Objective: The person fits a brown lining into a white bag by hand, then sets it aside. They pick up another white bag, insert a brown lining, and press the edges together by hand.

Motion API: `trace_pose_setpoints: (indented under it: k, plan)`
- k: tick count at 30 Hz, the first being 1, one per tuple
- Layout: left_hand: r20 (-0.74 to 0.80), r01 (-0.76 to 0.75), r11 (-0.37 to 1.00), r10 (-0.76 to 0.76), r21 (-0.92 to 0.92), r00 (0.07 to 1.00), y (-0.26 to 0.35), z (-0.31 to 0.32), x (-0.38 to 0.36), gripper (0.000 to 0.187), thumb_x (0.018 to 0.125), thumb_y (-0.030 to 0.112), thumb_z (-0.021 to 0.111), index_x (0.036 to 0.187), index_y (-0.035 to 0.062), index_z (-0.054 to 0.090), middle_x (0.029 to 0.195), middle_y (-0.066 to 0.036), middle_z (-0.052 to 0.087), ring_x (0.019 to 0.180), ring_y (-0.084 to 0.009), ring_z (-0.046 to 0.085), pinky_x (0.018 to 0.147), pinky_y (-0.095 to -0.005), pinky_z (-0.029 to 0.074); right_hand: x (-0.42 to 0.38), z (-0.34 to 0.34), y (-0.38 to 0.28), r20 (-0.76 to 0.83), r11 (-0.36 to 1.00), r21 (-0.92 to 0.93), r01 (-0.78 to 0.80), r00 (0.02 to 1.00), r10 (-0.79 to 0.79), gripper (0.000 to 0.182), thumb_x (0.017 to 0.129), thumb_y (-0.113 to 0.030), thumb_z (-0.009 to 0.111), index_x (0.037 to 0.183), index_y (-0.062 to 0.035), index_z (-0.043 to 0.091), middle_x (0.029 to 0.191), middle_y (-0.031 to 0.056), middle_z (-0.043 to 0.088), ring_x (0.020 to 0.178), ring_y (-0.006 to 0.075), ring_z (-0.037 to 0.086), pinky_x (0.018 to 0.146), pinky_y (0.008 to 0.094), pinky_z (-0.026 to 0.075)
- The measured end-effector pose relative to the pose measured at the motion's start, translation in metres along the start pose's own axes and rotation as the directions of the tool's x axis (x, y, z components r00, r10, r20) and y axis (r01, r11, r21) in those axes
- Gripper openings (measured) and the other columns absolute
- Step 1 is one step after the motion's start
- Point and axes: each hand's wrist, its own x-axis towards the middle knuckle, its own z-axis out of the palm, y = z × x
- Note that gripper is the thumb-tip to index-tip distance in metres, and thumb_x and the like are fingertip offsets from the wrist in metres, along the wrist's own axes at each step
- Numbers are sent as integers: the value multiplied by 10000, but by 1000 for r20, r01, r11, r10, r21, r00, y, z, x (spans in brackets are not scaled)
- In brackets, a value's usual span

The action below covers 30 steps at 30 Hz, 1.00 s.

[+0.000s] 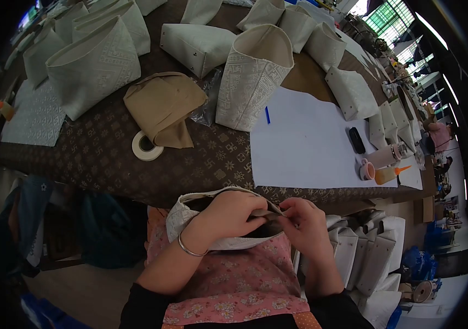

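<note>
A white embossed bag body [178,222] lies in my lap with its mouth open towards me, its inside dark. My left hand [234,213], with a silver bangle at the wrist, reaches over the opening and pinches a fold of brownish lining [264,214]. At the right end of the mouth, my right hand [304,223] closes thumb and fingers on the bag's edge beside that same fold. The two hands nearly meet there. Whether anything small sits between the fingertips is hidden.
On the patterned tablecloth [206,164] stand several white bags [253,82], a brown cloth [165,104] and a tape roll [147,147]. White paper [305,142] carries a blue pen [268,115]. A pink bottle [384,156] and glue bottle [386,175] stand right. More bags [376,257] stack below.
</note>
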Motion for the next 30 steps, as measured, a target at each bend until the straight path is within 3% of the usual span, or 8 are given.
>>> trace_pose_setpoints:
  k: [5, 7, 11, 14, 20, 22, 25, 30]
  plan:
    - [212, 27, 961, -88, 274, 973, -5, 11, 8, 174, 756, 133, 689, 907, 48, 671, 824, -140, 665, 779, -345, 651, 689, -399, 521, 1, 0, -3, -1, 1000, -16, 8, 1000, -8, 252, 798, 49, 697, 1041, 13, 641, 841, 101, 646, 726, 145, 677, 641, 268, 561]
    - [486, 106, 907, -314, 407, 816, 6, 8, 25, 172, 750, 83, 654, 914, 67, 704, 875, -139, 692, 811, -338, 670, 687, -397, 533, 1, 0, -2, 5, 999, -28, 22, 1000, -22, 248, 798, 50, 698, 1036, 12, 642, 840, 102, 645, 725, 148, 678, 640, 270, 562]
    - [561, 142, 886, -397, 441, 726, 15, 11, 42, 178, 745, 65, 646, 901, 80, 729, 910, -129, 714, 832, -319, 687, 682, -400, 538, 1, 0, -6, 20, 999, -38, 36, 999, -35, 233, 792, 34, 709, 1015, 1, 652, 845, 110, 645, 718, 162, 681, 636, 273, 563]
    - [646, 66, 846, -453, 530, 615, 25, 8, 48, 284, 805, 89, 655, 1072, 140, 739, 1064, -83, 722, 937, -268, 699, 745, -395, 556, 2, -1, -7, 18, 998, -53, 39, 999, -38, 214, 792, 15, 716, 997, -5, 657, 847, 114, 642, 708, 174, 681, 628, 273, 558]
    - [438, 130, 836, -404, 533, 803, 10, 1, 23, 209, 788, 82, 646, 981, 72, 728, 990, -143, 713, 932, -309, 691, 758, -420, 550, 5, -5, -3, -3, 995, -90, 35, 999, -35, 199, 785, -16, 732, 969, -1, 659, 832, 113, 642, 664, 195, 667, 617, 290, 547]
    - [188, 129, 921, -209, 367, 960, 14, -1, 9, 112, 769, 85, 651, 860, 45, 704, 881, -149, 696, 889, -334, 680, 741, -444, 540, 6, -8, -7, 7, 994, -107, 29, 1000, -28, 199, 779, -23, 738, 960, 0, 659, 823, 113, 644, 650, 199, 660, 612, 297, 542]
    - [-32, 66, 938, -58, 339, 998, 12, -1, -2, 89, 787, 98, 659, 858, 79, 709, 794, -108, 672, 820, -325, 667, 735, -432, 530, 9, -13, -11, 46, 983, -180, -45, 997, 54, 179, 785, -73, 725, 942, -10, 665, 834, 144, 658, 724, 290, 672, 652, 370, 549]
    - [-64, 4, 934, 21, 357, 998, 10, -4, -1, 90, 805, 90, 653, 873, 91, 712, 815, -91, 672, 826, -293, 659, 754, -406, 516, 10, -11, -9, 16, 967, -245, -67, 997, 74, 159, 768, -126, 738, 833, -8, 655, 766, 143, 650, 687, 312, 650, 625, 398, 524]
